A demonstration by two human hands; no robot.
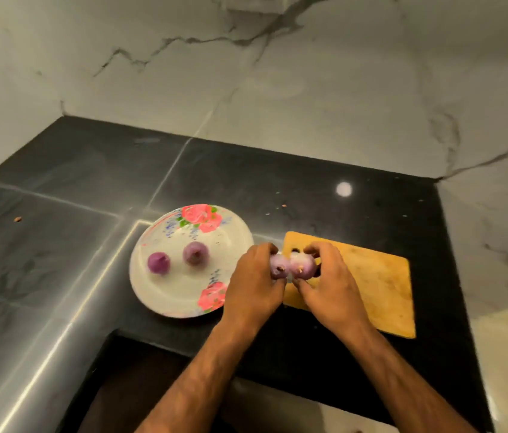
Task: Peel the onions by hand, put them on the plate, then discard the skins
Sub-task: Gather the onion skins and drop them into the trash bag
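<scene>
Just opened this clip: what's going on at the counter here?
A person is handling purple onions over a dark counter. The left hand grips the left onion and the right hand grips the right onion, held side by side and touching over the left end of the wooden cutting board. A darker onion and a paler onion, both apparently peeled, sit apart on the floral plate. No pile of skins is visible.
</scene>
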